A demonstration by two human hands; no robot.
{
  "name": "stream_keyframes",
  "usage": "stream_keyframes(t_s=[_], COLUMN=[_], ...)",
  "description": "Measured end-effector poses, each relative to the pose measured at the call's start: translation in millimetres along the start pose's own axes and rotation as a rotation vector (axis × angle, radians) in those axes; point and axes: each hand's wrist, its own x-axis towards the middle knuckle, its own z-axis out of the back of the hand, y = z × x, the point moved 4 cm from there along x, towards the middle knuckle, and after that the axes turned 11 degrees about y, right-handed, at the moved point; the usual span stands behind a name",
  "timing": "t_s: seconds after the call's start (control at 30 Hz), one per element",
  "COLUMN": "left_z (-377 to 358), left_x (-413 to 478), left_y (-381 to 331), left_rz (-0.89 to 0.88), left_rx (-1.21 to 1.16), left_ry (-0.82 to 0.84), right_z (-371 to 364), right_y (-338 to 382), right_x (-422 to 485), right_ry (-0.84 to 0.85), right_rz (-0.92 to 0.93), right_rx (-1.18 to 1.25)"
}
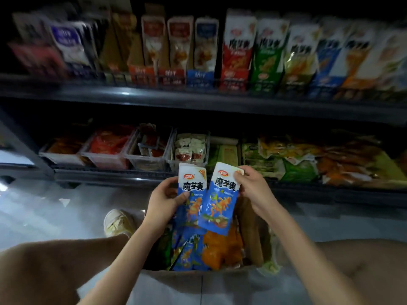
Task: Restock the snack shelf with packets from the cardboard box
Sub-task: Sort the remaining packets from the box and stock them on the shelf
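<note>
Blue packets (217,199) overlapping, left hand (164,199), right hand (253,188)

left hand (164,199) holds left packet (192,188), right hand (251,183) holds right packet (220,201), right overlapping left's edge | both above cardboard box (176,280), spare packets (189,252) inside | box on floor (44,205), shoe (117,222) to its left | lower shelf (110,176) behind box: bins (105,159) left, loose packets (297,159) right | upper shelf (154,94) above: upright cartons (237,51) in a row

upper shelf (198,100): packed tight | lower bins (148,165): open above
</note>
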Motion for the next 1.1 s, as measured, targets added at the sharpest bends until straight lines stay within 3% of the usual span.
stream_keyframes(t_s=[0.17,0.3,0.4,0.53,0.93,1.1], left_z=[-19,-34,-46,-60,-91,-115], left_x=[6,16,27,43,106,127], left_y=[-61,-101,-129,-162,-232,-262], left_rz=[-0.079,-0.102,-0.137,-0.202,-0.331,-0.374], left_rx=[-0.022,-0.04,-0.011,0.015,0.004,-0.024], left_ry=[0.057,0.07,0.066,0.076,0.104,0.114], right_z=[-7,4,17,38,184,239], right_y=[58,91,121,154,229,258], right_x=[-7,-2,-3,-4,-15,2], right_ry=[-0.016,-0.08,-0.007,0.01,-0.615,-0.877], right_rz=[0.096,0.047,0.051,0.097,0.509,0.636], right_rx=[-0.09,-0.013,0.043,-0.125,-0.084,-0.185])
